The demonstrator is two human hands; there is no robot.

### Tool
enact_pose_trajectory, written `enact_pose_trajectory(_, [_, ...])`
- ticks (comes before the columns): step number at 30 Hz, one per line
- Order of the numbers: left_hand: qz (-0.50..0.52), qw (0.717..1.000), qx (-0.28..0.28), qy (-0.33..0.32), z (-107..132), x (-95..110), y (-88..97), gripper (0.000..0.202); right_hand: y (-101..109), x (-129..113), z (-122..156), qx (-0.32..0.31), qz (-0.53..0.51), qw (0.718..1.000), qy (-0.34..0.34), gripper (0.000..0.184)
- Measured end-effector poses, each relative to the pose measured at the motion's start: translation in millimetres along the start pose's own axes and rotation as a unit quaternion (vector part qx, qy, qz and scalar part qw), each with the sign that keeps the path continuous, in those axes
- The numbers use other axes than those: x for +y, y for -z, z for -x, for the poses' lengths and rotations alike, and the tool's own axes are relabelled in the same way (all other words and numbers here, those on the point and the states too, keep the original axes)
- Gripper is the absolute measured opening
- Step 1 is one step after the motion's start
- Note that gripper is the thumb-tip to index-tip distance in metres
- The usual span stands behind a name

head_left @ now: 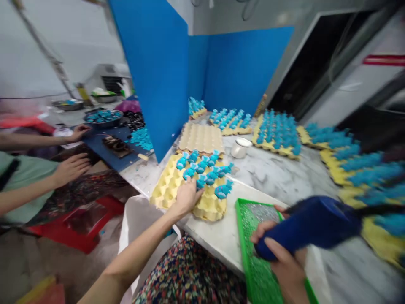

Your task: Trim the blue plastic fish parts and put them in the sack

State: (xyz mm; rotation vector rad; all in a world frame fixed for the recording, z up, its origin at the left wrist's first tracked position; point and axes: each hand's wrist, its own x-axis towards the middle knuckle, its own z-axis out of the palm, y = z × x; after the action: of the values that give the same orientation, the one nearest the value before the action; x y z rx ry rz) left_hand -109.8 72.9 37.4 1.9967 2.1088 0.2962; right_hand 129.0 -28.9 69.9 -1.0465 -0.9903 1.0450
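Blue tool (pixel 303 226) is gripped by the right hand (pixel 289 264), above a green tray (pixel 242 236). The left hand (pixel 186 196) touches the figures (pixel 223 190) in a yellow carton (pixel 164 183); whether it pinches one, I cannot tell. A careless push could perhaps topple neighbours. Some left fingertips are hidden; the tool's right end is blurred.

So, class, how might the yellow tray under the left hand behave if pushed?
The yellow tray looks like moulded pulp, so probably light and fairly stiff. Broad and low, it would likely slide, not tip; its blue figures might wobble.
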Motion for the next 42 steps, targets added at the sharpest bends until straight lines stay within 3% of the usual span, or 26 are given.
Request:
enact_pose_trajectory(3, [0.059, 0.997, 0.040, -0.008, 0, -5, 5.6, 0.031, -7, -1, -14, 0.007, -0.007, 0.999, 0.035, 0.072])
enact_pose_trajectory(6, [0.244, 0.967, 0.062, -0.049, 6, 0, 13.9, 0.031, -3, 4, -37, 0.042, 0.006, 0.996, 0.076, 0.058])
enact_pose_trajectory(9, [0.478, 0.875, -0.049, -0.062, 28, 21, 16.1, 0.034, -2, 14, -56, 0.070, 0.032, 0.993, 0.094, 0.032])
enact_pose_trajectory(12, [0.607, 0.768, -0.200, -0.033, 54, 47, 0.6, 0.031, -4, 27, -68, 0.068, 0.060, 0.989, 0.114, 0.018])
enact_pose_trajectory(15, [0.633, 0.724, -0.275, -0.008, 68, 64, -27.8, 0.028, -4, 38, -72, 0.063, 0.080, 0.988, 0.119, 0.016])
enact_pose_trajectory(20, [0.631, 0.712, -0.308, 0.011, 72, 69, -56.5, 0.026, -1, 44, -69, 0.083, 0.088, 0.983, 0.137, 0.016])
enact_pose_trajectory(31, [0.644, 0.709, -0.288, -0.002, 71, 73, -55.5, 0.031, 3, 55, -64, 0.092, 0.093, 0.983, 0.131, 0.015])
enact_pose_trajectory(35, [0.637, 0.719, -0.277, -0.005, 71, 72, -59.8, 0.029, -3, 39, -62, 0.109, 0.089, 0.978, 0.153, 0.020])
enact_pose_trajectory(38, [0.633, 0.727, -0.264, -0.012, 71, 72, -62.5, 0.027, -13, 19, -58, 0.131, 0.061, 0.970, 0.194, 0.042])
enact_pose_trajectory(42, [0.629, 0.734, -0.256, -0.020, 71, 73, -65.3, 0.024, -28, 1, -54, 0.101, 0.035, 0.969, 0.224, 0.055])
